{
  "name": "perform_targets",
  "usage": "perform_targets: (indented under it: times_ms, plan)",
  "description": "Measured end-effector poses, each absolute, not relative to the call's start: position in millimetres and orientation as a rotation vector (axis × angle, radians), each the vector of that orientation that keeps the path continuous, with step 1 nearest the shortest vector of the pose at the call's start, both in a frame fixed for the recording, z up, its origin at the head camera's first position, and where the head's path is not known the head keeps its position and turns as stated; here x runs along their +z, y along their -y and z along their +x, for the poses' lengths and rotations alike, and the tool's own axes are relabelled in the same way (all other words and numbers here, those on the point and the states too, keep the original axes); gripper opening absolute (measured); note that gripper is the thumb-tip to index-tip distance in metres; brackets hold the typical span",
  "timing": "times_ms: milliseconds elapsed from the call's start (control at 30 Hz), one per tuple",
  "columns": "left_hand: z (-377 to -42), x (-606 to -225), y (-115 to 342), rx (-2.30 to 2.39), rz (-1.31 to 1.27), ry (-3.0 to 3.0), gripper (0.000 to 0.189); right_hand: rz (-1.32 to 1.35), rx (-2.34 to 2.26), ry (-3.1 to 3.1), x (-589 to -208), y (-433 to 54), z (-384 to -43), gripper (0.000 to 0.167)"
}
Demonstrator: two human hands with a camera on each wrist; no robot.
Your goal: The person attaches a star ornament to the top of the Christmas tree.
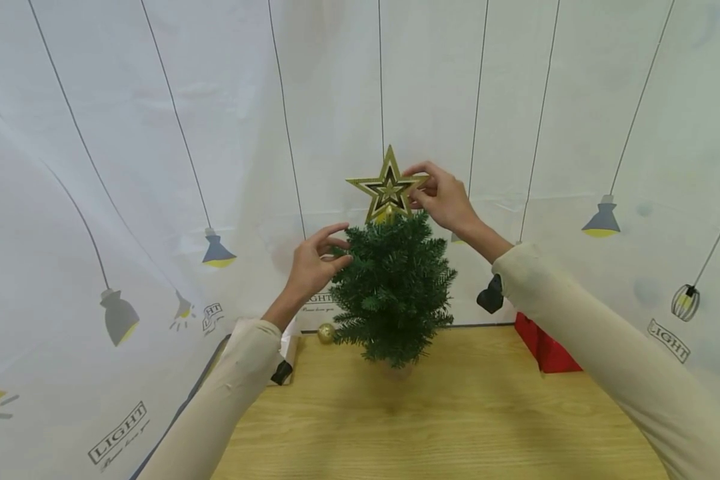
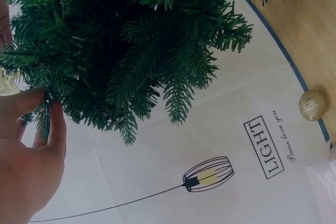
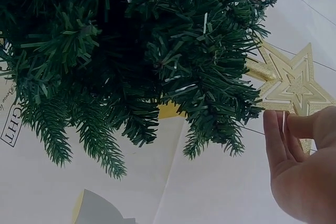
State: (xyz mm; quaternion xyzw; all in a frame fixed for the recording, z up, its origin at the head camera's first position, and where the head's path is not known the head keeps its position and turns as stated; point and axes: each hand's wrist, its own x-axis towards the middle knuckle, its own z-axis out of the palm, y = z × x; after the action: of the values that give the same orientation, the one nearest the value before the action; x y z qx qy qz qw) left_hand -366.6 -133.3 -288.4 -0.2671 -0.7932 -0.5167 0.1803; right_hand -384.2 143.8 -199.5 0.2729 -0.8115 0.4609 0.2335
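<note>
A small green artificial Christmas tree (image 1: pixel 396 287) stands upright on the table, and a gold star topper (image 1: pixel 390 183) sits at its top. My right hand (image 1: pixel 447 200) pinches the star's right-hand point; in the right wrist view the thumb and fingers (image 3: pixel 274 135) close on one arm of the star (image 3: pixel 298 85). A gold stem (image 3: pixel 261 68) runs from the star into the needles, where its lower end is hidden. On the tree's upper left side, my left hand (image 1: pixel 312 267) pinches a branch tip (image 2: pixel 44 119) between thumb and fingers.
A gold ball ornament (image 1: pixel 327 333) lies behind the tree's left side on the wooden table (image 1: pixel 348 427). A red object (image 1: pixel 549 347) stands at the back right, partly behind the right sleeve. The printed backdrop (image 1: pixel 330 100) hangs close behind the tree.
</note>
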Motion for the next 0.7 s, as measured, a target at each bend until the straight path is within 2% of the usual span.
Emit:
perform_targets:
  times_ms: [700]
  plan:
    - [-375.1, -294.5, 134.2, -1.479, -0.788, 2.226, 0.06, 0.777, 1.312, 2.239, -202.1, -152.5, -387.3, 0.041]
